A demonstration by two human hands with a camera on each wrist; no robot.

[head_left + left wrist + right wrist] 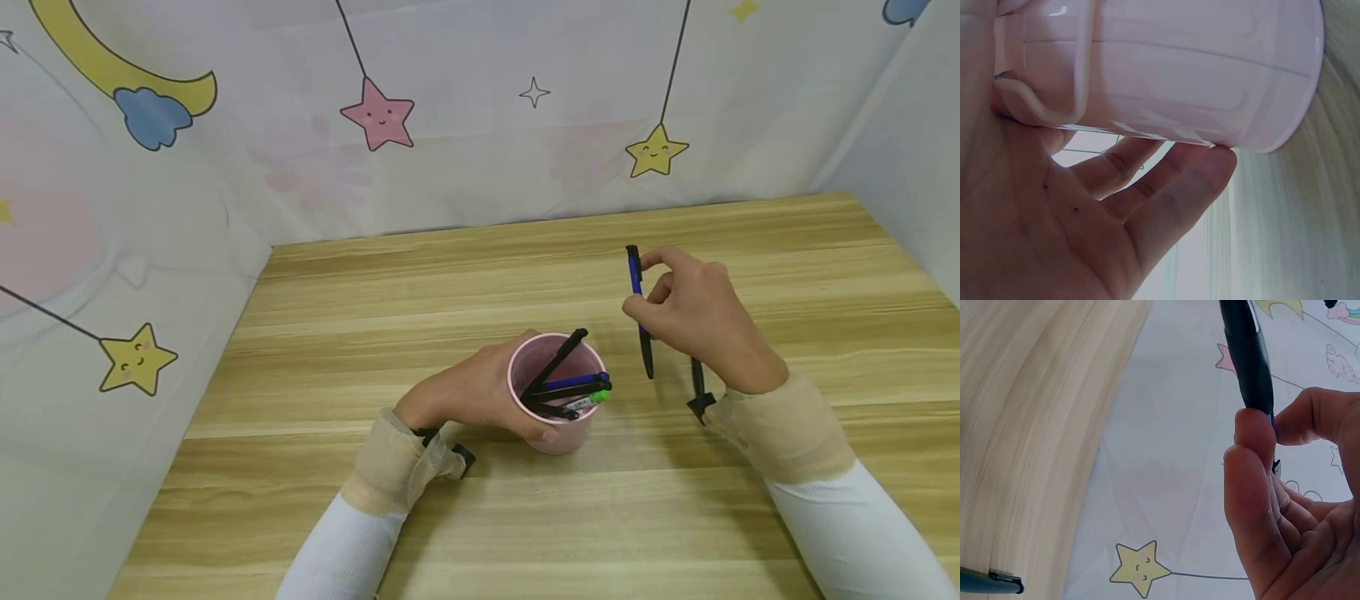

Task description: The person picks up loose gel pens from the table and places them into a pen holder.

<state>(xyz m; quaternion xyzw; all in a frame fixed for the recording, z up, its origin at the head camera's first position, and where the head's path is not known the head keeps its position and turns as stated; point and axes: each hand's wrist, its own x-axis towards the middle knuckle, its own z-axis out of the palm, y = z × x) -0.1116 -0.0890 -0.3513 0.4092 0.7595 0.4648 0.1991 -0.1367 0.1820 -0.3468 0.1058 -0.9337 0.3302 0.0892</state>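
Note:
A pink pen cup point(558, 439) stands upright on the table, and my left hand point(480, 387) grips it round its left side. In the left wrist view, fingers of the left hand point(1166, 206) bend against the wall of the pink cup point(1179, 75). Inside it lean several pens: black ones point(558, 358), a blue-and-black one point(573, 383), and one with a bright green end point(599, 396). To the right of the cup, my right hand point(690, 308) pinches a blue-and-black pen point(636, 271) between thumb and fingers, its dark tip downward. The right wrist view shows the pen's dark grip part point(1250, 362) close up.
A dark pen end with a clip point(991, 581) lies on the table at the lower left of the right wrist view. The wood-grain table point(420, 292) meets a white cloth backdrop point(465, 167) printed with stars. Each wrist carries a small black camera mount point(701, 406).

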